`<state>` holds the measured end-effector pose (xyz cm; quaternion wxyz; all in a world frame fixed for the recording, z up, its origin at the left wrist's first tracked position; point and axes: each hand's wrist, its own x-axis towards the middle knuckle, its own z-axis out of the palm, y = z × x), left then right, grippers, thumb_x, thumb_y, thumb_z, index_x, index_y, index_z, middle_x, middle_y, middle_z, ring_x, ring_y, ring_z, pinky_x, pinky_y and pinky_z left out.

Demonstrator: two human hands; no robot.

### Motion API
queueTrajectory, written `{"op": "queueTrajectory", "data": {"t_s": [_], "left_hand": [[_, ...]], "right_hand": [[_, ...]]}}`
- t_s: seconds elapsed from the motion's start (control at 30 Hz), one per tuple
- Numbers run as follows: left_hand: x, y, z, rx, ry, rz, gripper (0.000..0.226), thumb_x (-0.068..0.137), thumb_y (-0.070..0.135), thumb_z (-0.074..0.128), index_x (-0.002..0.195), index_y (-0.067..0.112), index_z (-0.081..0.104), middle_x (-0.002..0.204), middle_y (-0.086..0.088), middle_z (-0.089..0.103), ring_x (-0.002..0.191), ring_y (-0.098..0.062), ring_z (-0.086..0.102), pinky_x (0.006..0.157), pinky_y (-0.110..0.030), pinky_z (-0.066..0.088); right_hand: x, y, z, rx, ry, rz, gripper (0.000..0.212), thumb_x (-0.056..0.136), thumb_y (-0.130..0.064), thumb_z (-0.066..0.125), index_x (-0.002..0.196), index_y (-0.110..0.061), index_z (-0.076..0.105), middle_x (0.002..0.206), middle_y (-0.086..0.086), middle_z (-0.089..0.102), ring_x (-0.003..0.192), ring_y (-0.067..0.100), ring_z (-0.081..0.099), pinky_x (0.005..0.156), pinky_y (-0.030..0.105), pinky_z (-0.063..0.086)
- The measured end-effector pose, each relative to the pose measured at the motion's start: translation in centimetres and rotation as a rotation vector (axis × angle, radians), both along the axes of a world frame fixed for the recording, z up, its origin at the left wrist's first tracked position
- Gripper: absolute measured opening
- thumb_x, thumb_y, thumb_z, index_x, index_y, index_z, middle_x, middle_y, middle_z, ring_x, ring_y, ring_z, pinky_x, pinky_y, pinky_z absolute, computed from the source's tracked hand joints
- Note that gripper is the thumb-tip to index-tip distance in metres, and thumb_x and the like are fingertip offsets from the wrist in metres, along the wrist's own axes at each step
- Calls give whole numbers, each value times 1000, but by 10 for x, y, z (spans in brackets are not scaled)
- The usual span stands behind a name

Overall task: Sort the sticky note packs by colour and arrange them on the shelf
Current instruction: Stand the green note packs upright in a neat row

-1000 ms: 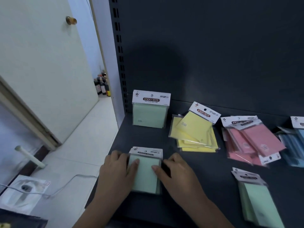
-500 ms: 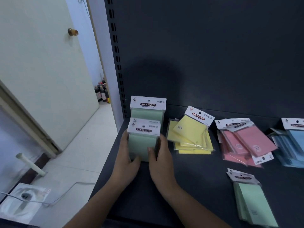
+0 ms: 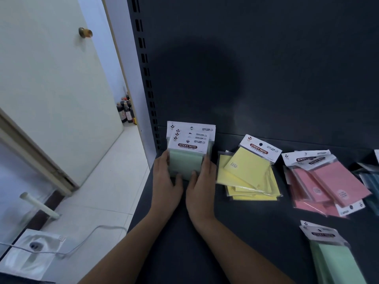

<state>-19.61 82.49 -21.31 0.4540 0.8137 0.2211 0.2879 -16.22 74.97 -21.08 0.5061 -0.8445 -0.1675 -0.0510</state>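
Note:
A row of green sticky note packs [image 3: 187,160] stands upright at the shelf's [image 3: 235,218] back left corner, white header cards facing me. My left hand [image 3: 167,182] holds the front packs on their left side and my right hand [image 3: 202,184] holds them on the right, thumbs at the lower front edge. A loose pile of yellow packs [image 3: 249,175] lies just to the right. Pink packs [image 3: 328,183] lie further right, and blue packs [image 3: 371,181] sit at the right edge. More green packs [image 3: 336,261] lie flat at the front right.
The dark shelf back panel [image 3: 266,68] rises behind the packs, with a slotted upright [image 3: 146,78] at its left. Left of the shelf is tiled floor [image 3: 98,197], a pale door [image 3: 51,89], bottles [image 3: 125,111] and a white cable [image 3: 86,238].
Both hands lifted a green pack from the front of the shelf, stood it upright and pushed it back against the standing green packs at the rear left.

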Motion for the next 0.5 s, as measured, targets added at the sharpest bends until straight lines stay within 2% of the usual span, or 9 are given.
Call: {"op": "queueTrajectory", "data": {"t_s": [0.17,0.27,0.37,0.43,0.5], "left_hand": [[-1,0,-1,-32,-13,30,60,80,-6,56,134,11,36,127,-2,43,119,-18,44,99,-41,43],[-4,-2,1,-52,-26,52,59,80,-5,59,133,9,37,127,-5,43,119,-20,44,100,-42,41],[-10,-9,4,36,-71,147,55,79,-2,62,129,5,40,124,-7,42,116,-15,38,98,-23,31],[-17,-23,11,129,-148,177,46,79,2,61,121,6,44,113,-2,42,106,-8,35,89,-17,27],[-23,-48,21,123,-206,80,36,75,6,56,109,14,49,101,3,47,93,-7,42,81,-19,32]], "right_hand": [[-3,-1,4,-109,-12,14,60,95,-7,42,148,-10,13,144,7,25,135,18,26,108,23,28],[-14,-6,9,-168,73,84,65,97,-11,41,148,-7,1,154,7,10,141,17,12,114,22,15],[-32,-26,13,-162,268,214,71,96,-10,40,147,-7,-10,157,4,-8,144,12,-5,112,15,-2],[-41,-47,18,-123,407,308,70,95,-11,43,149,-10,-1,157,-1,3,144,10,3,112,16,1],[-42,-78,29,-43,489,381,59,91,-8,48,146,-12,28,150,1,31,139,15,28,117,28,19]]}}
